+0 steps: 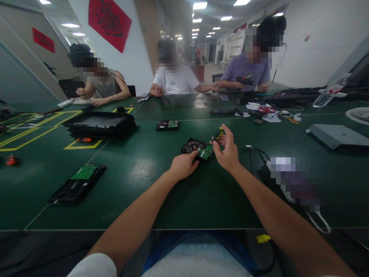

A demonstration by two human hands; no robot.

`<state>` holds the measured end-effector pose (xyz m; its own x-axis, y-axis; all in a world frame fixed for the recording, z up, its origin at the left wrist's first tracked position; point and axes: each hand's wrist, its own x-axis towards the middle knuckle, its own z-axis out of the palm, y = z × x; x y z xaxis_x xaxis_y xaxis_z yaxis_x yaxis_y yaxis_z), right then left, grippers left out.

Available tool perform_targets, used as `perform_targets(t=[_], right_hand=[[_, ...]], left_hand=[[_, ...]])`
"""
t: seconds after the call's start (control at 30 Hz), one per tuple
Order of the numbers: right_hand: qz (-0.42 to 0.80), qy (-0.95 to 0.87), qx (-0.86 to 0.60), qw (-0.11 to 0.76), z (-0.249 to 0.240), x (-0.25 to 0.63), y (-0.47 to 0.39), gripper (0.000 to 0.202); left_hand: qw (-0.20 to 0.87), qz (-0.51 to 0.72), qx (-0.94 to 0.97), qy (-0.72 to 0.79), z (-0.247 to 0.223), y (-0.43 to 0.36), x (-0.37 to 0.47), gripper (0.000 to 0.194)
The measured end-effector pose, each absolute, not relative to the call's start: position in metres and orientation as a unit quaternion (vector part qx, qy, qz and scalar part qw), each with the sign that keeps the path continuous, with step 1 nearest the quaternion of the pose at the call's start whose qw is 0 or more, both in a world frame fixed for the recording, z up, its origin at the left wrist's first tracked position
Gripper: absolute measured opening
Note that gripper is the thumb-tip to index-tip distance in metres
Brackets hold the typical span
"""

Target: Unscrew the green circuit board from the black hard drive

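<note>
A black hard drive (pixel 190 145) with a green circuit board (pixel 205 152) lies on the green table before me. My left hand (pixel 185 165) grips its near left side, the index finger pressing by the edge of the board. Above the drive's right end, my right hand (pixel 227 151) pinches a yellow-and-black screwdriver (pixel 220 134), held at a tilt. The screwdriver's tip is too small to make out, so I cannot tell whether it touches the board.
A second hard drive (pixel 167 125) lies farther back, a third (pixel 79 184) at left. Black trays (pixel 99 122) are stacked beyond it. To the right are a partly blurred device with a white cable (pixel 320 223), a grey box (pixel 337 136) and a plastic bottle (pixel 328 94). Three people sit opposite.
</note>
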<state>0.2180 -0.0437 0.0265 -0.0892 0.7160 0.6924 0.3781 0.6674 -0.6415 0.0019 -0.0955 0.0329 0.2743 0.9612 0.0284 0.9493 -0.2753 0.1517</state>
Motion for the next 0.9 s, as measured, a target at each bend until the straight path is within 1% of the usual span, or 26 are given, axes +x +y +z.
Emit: perform_targets(t=[0.1, 0.3, 0.6, 0.9], right_hand=[[0.133, -0.717, -0.395, 0.558, 0.0269, 0.2176, -0.0433, 0.076], [0.114, -0.720, -0.394, 0.559, 0.0292, 0.2172, -0.0441, 0.073], [0.183, -0.723, -0.360, 0.561, 0.0225, 0.2189, -0.0417, 0.071], [0.162, -0.724, -0.368, 0.561, 0.0208, 0.2190, -0.0393, 0.074]], left_hand=[[0.050, 0.066, 0.802, 0.591, 0.0317, -0.0957, 0.0013, 0.055], [0.046, 0.064, 0.808, 0.584, 0.0310, -0.0970, 0.0028, 0.056], [0.042, 0.070, 0.813, 0.577, 0.0323, -0.0979, 0.0029, 0.051], [0.036, 0.076, 0.803, 0.590, 0.0374, -0.1009, 0.0047, 0.045]])
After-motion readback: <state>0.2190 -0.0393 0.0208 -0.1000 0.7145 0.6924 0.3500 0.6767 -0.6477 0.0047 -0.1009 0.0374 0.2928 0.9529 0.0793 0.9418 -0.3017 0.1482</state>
